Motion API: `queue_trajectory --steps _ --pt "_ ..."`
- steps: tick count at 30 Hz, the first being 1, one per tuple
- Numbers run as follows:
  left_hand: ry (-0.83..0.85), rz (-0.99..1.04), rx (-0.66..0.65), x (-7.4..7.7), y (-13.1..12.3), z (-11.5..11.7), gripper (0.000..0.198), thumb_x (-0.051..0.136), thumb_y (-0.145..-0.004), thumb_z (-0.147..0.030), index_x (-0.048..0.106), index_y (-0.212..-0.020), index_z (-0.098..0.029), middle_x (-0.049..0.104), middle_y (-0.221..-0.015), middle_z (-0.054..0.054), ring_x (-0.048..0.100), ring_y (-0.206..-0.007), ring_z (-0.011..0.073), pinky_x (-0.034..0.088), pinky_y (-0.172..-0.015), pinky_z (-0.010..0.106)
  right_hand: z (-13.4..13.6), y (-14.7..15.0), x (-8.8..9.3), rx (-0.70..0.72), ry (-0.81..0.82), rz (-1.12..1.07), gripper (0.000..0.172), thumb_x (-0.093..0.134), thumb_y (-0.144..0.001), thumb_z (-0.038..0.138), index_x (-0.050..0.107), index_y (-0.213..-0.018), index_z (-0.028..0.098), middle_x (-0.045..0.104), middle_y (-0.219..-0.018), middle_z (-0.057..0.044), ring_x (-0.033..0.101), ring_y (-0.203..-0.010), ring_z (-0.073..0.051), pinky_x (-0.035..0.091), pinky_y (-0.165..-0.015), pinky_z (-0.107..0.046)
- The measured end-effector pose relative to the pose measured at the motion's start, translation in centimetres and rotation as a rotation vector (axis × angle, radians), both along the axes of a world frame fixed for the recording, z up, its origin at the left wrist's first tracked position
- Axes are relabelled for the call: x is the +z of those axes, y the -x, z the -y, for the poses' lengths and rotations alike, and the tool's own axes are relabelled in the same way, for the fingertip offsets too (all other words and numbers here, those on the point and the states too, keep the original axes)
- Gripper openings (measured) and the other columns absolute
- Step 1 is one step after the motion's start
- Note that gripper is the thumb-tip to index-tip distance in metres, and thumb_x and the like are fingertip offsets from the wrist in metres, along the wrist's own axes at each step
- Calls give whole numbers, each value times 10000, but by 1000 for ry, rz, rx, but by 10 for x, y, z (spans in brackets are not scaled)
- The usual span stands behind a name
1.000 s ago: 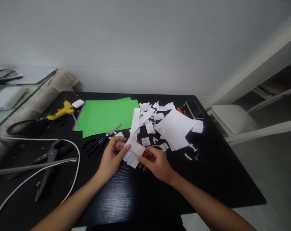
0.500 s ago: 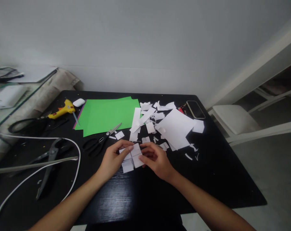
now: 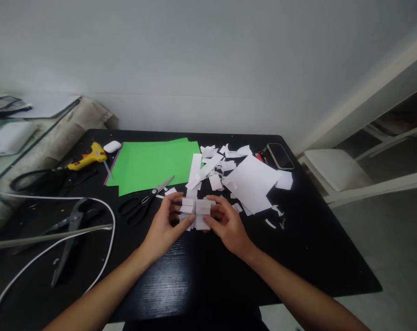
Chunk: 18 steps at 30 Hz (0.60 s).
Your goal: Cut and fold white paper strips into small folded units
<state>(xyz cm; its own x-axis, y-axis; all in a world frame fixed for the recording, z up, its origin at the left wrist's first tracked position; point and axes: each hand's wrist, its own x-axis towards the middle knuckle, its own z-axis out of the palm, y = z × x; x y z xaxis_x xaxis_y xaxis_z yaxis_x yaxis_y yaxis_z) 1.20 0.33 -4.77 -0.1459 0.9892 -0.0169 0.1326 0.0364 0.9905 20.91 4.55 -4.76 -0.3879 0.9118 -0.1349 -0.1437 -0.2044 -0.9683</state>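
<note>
Both my hands meet over the middle of the black table. My left hand and my right hand pinch a small creased white paper piece between them, its flaps bent up into a boxy shape. Fingers of both hands curl around its sides, and part of the paper is hidden behind them. Black-handled scissors lie just left of my left hand.
Green paper sheets lie at the back. White scraps and a large white sheet lie to the right, by a phone. A yellow glue gun, pliers and a white cable lie left. A white chair stands right.
The paper piece lay flatter and lower between my hands; both hands have lifted it slightly toward the scraps and folded its flaps upward into a more compact shape.
</note>
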Motion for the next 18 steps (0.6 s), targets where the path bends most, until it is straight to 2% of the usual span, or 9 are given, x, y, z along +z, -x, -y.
queue_trajectory --steps 4,11,15,18 --pt "4 -60 -29 -5 -1 1 635 825 -806 -352 481 -1331 -258 614 -1248 83 667 -1022 216 593 -831 355 0 1 0 -4 -6 -10 503 820 -812 300 626 -1275 276 696 -983 -27 712 -868 -205 651 -618 -296" --pt "2 -73 -45 -4 1 1 525 759 -871 -331 509 -1324 -243 649 -1136 68 664 -951 197 574 -823 349 2 1 3 -9 11 -27 491 825 -809 322 628 -1255 272 693 -1008 -35 712 -901 -215 646 -624 -297" --pt "-3 27 -5 0 2 0 453 751 -853 -306 576 -1266 -245 628 -1257 89 649 -980 192 567 -819 328 0 0 7 -15 74 -49 516 849 -781 326 630 -1246 279 699 -1011 -32 713 -903 -222 648 -631 -313" --pt "13 143 34 3 4 -2 460 762 -807 -295 608 -1236 -230 646 -1249 90 648 -923 180 561 -826 333 -3 -2 10 -13 141 -74 537 858 -764 315 629 -1249 280 701 -969 -13 717 -876 -218 649 -632 -321"
